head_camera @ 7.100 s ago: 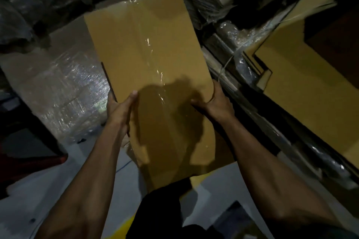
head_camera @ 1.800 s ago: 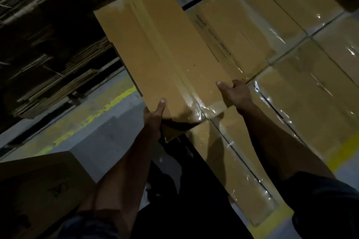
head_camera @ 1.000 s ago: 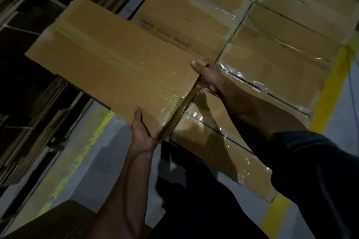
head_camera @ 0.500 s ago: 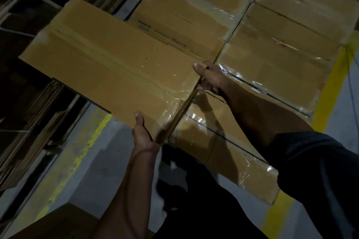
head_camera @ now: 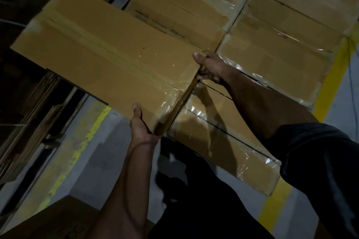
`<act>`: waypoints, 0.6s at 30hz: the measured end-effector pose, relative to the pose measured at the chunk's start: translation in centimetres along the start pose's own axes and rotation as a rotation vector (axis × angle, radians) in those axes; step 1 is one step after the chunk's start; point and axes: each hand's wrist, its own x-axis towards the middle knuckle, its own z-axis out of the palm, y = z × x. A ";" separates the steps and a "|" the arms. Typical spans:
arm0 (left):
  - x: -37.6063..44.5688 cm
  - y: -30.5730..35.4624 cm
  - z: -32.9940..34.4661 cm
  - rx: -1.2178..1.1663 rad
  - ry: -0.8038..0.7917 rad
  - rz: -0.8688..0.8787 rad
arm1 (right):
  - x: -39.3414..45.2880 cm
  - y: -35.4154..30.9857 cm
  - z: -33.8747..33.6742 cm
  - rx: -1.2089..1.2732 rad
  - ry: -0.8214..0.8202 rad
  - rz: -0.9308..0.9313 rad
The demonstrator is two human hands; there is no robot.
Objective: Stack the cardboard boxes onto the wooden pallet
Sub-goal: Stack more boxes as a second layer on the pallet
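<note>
I hold a long taped cardboard box (head_camera: 108,52) tilted over the left edge of a layer of stacked boxes (head_camera: 281,40). My left hand (head_camera: 142,124) grips its near corner from below, thumb on top. My right hand (head_camera: 210,67) grips the box's near right end, thumb on the top face. The stacked boxes are brown, wrapped in clear tape and lie side by side in rows. The wooden pallet under them is hidden.
Yellow floor lines run at the left (head_camera: 77,151) and the right (head_camera: 328,91) of the stack. Bundles of flat cardboard (head_camera: 25,106) fill dark racks at the left. Another cardboard box (head_camera: 58,219) stands at the bottom left on the grey floor.
Over seven seconds I turned from the dark racks to the stack, carrying the box. In the last second the box dropped slightly and stayed over the stack's left edge; both grips are unchanged.
</note>
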 end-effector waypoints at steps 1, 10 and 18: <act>0.2 -0.1 -0.1 -0.005 0.000 0.002 | 0.1 0.0 0.0 -0.006 0.010 -0.013; 1.1 -0.7 0.2 0.015 0.058 0.031 | 1.0 0.5 -0.1 -0.012 0.045 -0.016; 1.7 -0.9 -0.2 -0.026 0.020 -0.006 | 1.3 1.0 -0.5 -0.029 0.061 -0.020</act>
